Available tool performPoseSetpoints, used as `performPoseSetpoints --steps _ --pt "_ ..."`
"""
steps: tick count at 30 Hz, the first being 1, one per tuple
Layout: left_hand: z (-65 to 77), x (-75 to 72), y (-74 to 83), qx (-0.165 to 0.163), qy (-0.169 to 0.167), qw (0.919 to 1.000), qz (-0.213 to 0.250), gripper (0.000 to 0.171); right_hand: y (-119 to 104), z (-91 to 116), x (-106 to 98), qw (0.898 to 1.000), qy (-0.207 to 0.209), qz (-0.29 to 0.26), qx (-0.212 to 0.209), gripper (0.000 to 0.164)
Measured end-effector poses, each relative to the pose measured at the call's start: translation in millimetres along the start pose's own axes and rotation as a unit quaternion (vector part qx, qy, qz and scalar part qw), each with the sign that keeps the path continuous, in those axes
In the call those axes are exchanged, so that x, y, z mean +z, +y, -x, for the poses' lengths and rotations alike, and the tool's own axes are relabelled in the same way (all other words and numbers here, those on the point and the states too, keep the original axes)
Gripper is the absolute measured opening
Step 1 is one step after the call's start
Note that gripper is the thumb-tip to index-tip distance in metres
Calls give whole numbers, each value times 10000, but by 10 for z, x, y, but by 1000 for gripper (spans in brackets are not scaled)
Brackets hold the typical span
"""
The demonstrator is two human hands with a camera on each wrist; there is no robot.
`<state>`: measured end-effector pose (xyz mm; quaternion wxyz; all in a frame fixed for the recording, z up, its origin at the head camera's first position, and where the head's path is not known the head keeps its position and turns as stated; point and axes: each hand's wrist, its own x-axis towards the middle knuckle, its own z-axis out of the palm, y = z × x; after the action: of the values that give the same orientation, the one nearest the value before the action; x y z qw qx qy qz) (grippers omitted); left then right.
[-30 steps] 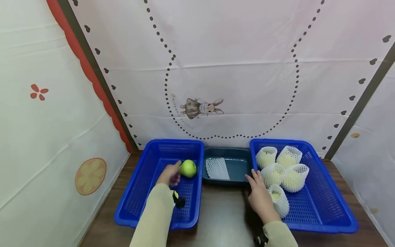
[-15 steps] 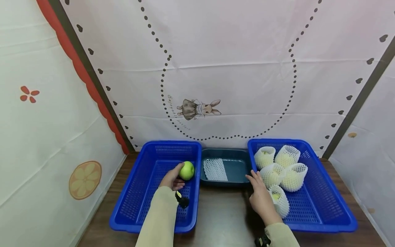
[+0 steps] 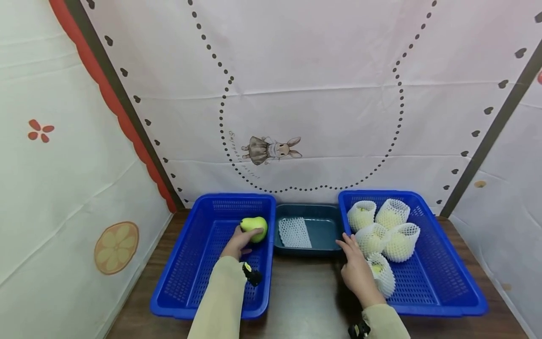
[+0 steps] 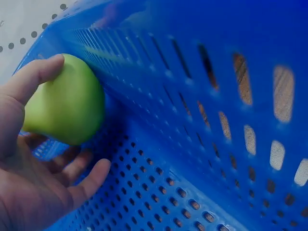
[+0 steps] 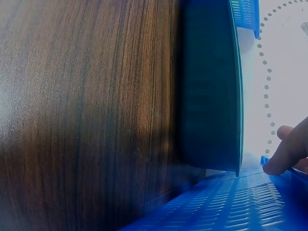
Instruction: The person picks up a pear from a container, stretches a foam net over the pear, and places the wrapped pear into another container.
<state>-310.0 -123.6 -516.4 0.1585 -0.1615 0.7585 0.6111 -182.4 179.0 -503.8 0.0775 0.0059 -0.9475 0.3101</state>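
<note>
My left hand (image 3: 239, 242) is inside the left blue basket (image 3: 169, 301), holding a green pear (image 3: 257, 226) near the basket's right wall. In the left wrist view, the thumb lies on the pear (image 4: 77, 103) and the fingers curve beneath it. The pear's narrow end points left in the head view. My right hand (image 3: 357, 273) rests on the near-left rim of the right blue basket (image 3: 453, 268), fingers extended and holding nothing. Beside it in that basket sit several pale fruits in white foam nets (image 3: 402, 242); the netting partly hides them.
Between the baskets stands a dark teal tray (image 3: 326, 233) with a flat white foam net (image 3: 295, 232) at its left. Everything stands on a brown wooden table (image 3: 305, 292). A printed cloth (image 3: 313, 117) hangs behind.
The pear has turned from showing a round end to lying sideways, its narrow end to the left. My left hand has closed in on it. The right hand stays at the basket rim.
</note>
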Motion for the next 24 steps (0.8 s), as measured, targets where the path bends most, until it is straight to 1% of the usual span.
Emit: performPoseSetpoints --steps 3,5,7,10,12,15,19,22,24 --pt "-31 -12 50 268 -3 9996 26 89 1 0 0 10000 41 -26 -9 63" --pt "-31 -23 116 461 39 9989 44 86 4 1 0 10000 49 -44 -26 63" --pt "-6 -32 202 720 67 9974 -12 83 0 6 -7 10000 51 -66 -23 63" --pt "72 -31 354 1059 50 9943 -96 83 5 10 -17 9999 88 -65 -25 62" --pt "150 -21 449 1221 2 9925 -101 84 2 13 -25 9999 78 -78 4 62" --pt "284 10 566 1366 -42 9906 -28 84 3 9 -26 9999 16 -93 39 62" --pt "509 86 696 1571 -41 9876 44 83 -4 5 -30 9998 -64 -170 80 62" --pt "664 168 749 1729 -17 9849 45 82 -13 7 -37 9997 -78 -228 78 61" --pt "738 231 746 1802 -3 9836 8 81 -19 9 -40 9996 -113 -259 87 60"
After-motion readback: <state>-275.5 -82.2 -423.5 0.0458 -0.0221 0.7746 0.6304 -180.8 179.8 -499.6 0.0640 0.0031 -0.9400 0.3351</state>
